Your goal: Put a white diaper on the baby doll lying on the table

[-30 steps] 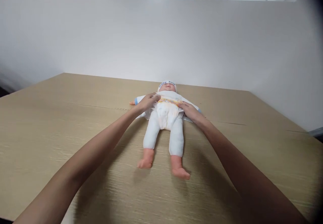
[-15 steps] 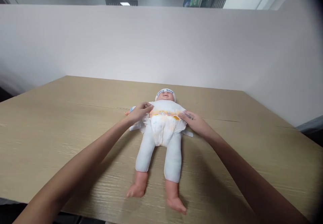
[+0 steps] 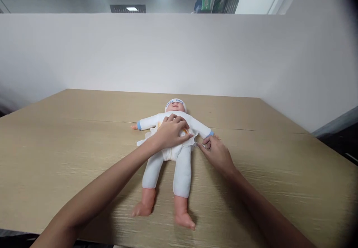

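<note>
A baby doll [image 3: 182, 177] lies on its back on the table, feet toward me, in a white suit with blue cuffs and a white headband. Around its hips is a white diaper [image 3: 171, 153] with an orange-patterned waistband, mostly hidden under my hand. My left hand [image 3: 173, 131] rests over the front of the diaper, fingers spread. Beside the doll's hip on the right, my right hand [image 3: 215, 151] pinches the diaper's side tab [image 3: 200, 144], close to the doll's cuffed hand. On the left, the diaper's other wing [image 3: 143, 140] sticks out loose.
The wooden table [image 3: 69, 158] extends on all sides of the doll, with a seam across it. Behind its far edge stands a pale partition wall [image 3: 156, 54]. A dark object [image 3: 342, 140] stands past the table's right edge.
My left hand has moved right from the doll's side onto the diaper front. My right hand has come down from the waistband to the side tab. The doll's arms now show, stretched outward.
</note>
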Demonstrator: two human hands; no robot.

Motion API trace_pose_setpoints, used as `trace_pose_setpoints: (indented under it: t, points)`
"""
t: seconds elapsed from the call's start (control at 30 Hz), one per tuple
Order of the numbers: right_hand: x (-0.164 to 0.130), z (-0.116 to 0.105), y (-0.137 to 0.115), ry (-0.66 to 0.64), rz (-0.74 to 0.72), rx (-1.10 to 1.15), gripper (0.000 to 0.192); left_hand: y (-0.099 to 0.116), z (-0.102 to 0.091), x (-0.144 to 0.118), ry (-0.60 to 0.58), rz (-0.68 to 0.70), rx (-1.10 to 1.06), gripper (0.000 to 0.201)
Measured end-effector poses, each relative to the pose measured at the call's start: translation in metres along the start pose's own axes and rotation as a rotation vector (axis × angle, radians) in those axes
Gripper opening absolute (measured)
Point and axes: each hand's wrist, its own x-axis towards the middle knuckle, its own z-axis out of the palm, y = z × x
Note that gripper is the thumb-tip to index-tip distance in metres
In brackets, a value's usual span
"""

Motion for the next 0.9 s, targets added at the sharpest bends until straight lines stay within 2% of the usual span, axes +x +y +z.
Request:
trace_pose_setpoints:
  t: [0.2, 0.33, 0.4, 0.5, 0.67, 0.8, 0.9]
  points:
    - [0.000, -0.007, -0.005, -0.171, 0.129, 0.071, 0.041, 0.002, 0.010, -0.003, 0.016, -0.061, 0.065, 0.046]
    - [0.011, -0.025, 0.000, -0.293, 0.107, 0.372, 0.054, 0.001, 0.011, -0.003, 0.004, -0.078, 0.063, 0.047]
    - [0.019, -0.036, 0.000, -0.306, 0.125, 0.538, 0.055, 0.001, 0.011, -0.002, 0.002, -0.089, 0.055, 0.048]
    - [0.031, -0.045, -0.011, -0.303, 0.148, 0.652, 0.056, 0.001, 0.012, 0.000, -0.004, -0.106, 0.045, 0.050]
    - [0.056, -0.034, -0.046, -0.342, 0.014, 0.643, 0.054, 0.001, 0.012, 0.000, 0.010, -0.110, 0.035, 0.049]
    - [0.073, -0.018, -0.064, -0.439, -0.006, 0.603, 0.055, 0.000, 0.013, 0.001, 0.016, -0.123, 0.009, 0.049]
    - [0.068, -0.012, -0.072, -0.369, 0.004, 0.643, 0.049, -0.001, 0.014, 0.001, 0.020, -0.137, -0.022, 0.053]
